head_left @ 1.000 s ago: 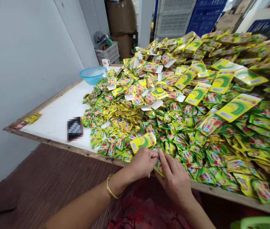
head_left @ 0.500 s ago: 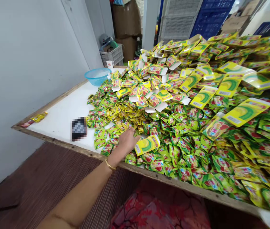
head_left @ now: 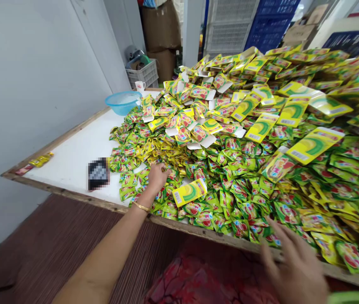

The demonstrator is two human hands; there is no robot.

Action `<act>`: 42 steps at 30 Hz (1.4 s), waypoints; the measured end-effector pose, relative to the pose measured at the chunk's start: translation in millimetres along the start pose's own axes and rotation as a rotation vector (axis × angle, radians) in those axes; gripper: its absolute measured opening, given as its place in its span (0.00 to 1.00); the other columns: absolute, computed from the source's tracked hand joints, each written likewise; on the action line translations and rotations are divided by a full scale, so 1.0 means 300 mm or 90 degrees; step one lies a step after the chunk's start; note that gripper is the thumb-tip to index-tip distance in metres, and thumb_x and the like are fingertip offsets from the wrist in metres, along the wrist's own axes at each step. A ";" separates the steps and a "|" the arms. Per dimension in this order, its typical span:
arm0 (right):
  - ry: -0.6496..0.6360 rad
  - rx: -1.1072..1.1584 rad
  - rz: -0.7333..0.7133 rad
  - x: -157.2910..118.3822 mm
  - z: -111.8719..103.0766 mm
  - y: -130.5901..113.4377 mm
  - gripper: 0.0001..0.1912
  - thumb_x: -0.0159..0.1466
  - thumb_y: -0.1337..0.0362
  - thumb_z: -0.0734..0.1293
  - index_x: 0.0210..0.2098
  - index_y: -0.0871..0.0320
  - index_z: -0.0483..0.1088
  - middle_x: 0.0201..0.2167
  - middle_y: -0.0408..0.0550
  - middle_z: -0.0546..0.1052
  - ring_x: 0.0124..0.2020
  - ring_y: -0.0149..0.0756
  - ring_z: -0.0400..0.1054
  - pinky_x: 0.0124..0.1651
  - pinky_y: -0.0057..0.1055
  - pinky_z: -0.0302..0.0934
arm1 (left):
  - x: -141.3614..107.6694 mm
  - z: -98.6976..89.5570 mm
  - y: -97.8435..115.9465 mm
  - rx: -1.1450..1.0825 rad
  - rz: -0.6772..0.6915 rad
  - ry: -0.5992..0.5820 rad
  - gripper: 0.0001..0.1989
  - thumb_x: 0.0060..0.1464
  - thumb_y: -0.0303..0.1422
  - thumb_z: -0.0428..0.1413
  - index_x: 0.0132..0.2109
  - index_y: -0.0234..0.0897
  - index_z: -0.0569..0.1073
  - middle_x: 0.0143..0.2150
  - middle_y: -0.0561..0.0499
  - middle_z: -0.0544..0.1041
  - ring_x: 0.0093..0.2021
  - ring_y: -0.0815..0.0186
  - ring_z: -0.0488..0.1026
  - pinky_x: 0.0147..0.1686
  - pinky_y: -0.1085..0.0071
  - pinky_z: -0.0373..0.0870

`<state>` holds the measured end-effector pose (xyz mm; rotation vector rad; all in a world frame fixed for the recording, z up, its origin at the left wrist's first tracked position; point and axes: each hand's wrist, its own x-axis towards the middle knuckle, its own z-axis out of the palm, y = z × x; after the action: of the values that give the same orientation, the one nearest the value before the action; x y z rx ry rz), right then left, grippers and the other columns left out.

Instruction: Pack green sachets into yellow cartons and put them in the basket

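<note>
My left hand (head_left: 158, 177), with a gold bangle on the wrist, reaches into the heap of small green and yellow sachets (head_left: 230, 198). Its fingers are curled down among the sachets near a yellow patch of them, and whatever they grip is hidden. A flat yellow carton (head_left: 189, 192) with a green curved band lies just right of this hand. My right hand (head_left: 293, 264), slightly blurred, hovers over the near edge of the table with its fingers spread and nothing in them.
Many open yellow cartons (head_left: 249, 105) are piled behind the sachets. A blue basin (head_left: 123, 103) and a white mug (head_left: 140, 86) stand at the far left. A blurred-out dark object (head_left: 98, 174) lies on the white tabletop (head_left: 72, 156). A wooden rim (head_left: 81, 202) edges the table; crates (head_left: 230, 25) stand behind.
My right hand has come into view at the lower right. My left hand has lifted slightly away from the flat carton, its fingers still among the sachets. The view has shifted a little right.
</note>
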<state>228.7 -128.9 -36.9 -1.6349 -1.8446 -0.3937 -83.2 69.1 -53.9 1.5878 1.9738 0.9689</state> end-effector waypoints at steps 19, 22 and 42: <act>0.102 0.109 -0.119 0.359 0.065 -0.281 0.07 0.59 0.68 0.63 0.26 0.56 0.59 0.48 0.55 0.70 0.52 0.44 0.62 0.52 0.41 0.57 | -0.092 -0.018 0.006 -0.380 -0.071 0.005 0.09 0.38 0.32 0.56 0.25 0.38 0.60 0.21 0.59 0.61 0.24 0.72 0.60 0.27 0.75 0.58; 0.000 0.020 -0.156 0.313 0.097 -0.335 0.04 0.60 0.69 0.61 0.29 0.57 0.63 0.42 0.53 0.73 0.44 0.42 0.65 0.45 0.38 0.58 | -0.134 -0.013 0.020 -0.486 -0.153 -0.094 0.12 0.36 0.35 0.58 0.27 0.38 0.62 0.21 0.59 0.64 0.22 0.72 0.61 0.25 0.75 0.58; -0.354 0.085 -0.318 0.222 0.188 -0.194 0.38 0.54 0.55 0.72 0.61 0.48 0.56 0.58 0.54 0.64 0.56 0.50 0.59 0.54 0.50 0.53 | -0.334 0.033 0.057 -0.305 -0.023 -0.047 0.11 0.47 0.27 0.53 0.39 0.37 0.76 0.42 0.48 0.79 0.45 0.62 0.72 0.50 0.64 0.65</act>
<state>156.1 -54.0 -26.8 -1.2534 -2.6421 -0.0062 -39.3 -23.1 -57.7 1.2911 1.5611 1.2355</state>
